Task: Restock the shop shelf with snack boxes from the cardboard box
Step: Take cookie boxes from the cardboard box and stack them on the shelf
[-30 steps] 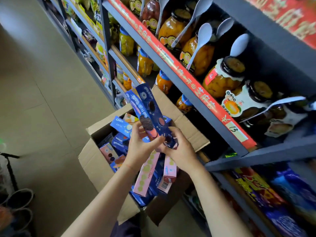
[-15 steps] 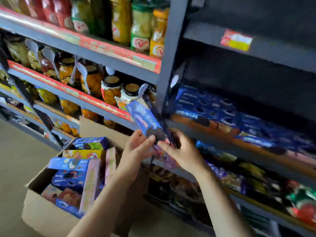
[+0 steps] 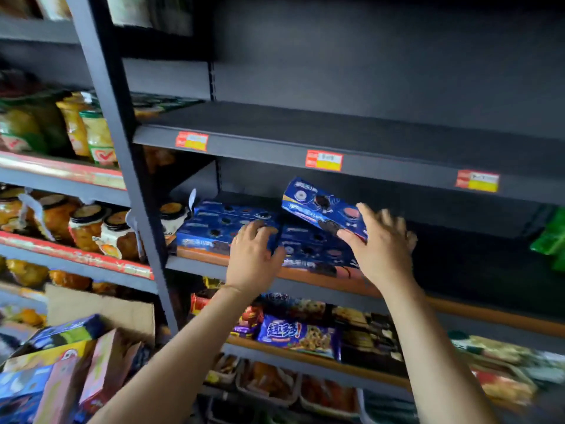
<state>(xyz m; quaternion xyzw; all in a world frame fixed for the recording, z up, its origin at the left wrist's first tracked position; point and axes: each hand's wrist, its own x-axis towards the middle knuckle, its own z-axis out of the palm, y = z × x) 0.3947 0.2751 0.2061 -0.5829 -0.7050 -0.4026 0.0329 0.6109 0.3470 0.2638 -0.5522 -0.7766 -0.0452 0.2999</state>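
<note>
Blue snack boxes (image 3: 312,252) lie stacked on the middle shelf (image 3: 198,266), right of the grey upright. My left hand (image 3: 252,258) grips the near end of the top blue box (image 3: 223,223) of the left stack, fingers on top and thumb at its side. My right hand (image 3: 382,244) holds another blue snack box (image 3: 318,201) tilted above the right stack, thumb at its lower edge and fingers behind it. The cardboard box (image 3: 101,310) stands at the lower left with several blue, yellow and pink snack boxes (image 3: 61,362) in it.
A bare dark shelf (image 3: 305,127) with red-yellow price tags (image 3: 323,160) runs above. Jars of preserved fruit (image 3: 88,231) fill the bay left of the upright (image 3: 122,166). Packaged biscuits (image 3: 298,335) lie on the shelf below. Green packs (image 3: 550,240) sit at the far right.
The view has swung from the cardboard box to the shelf. Both hands have carried the blue boxes up to the stacks; the boxes have parted, one under each hand.
</note>
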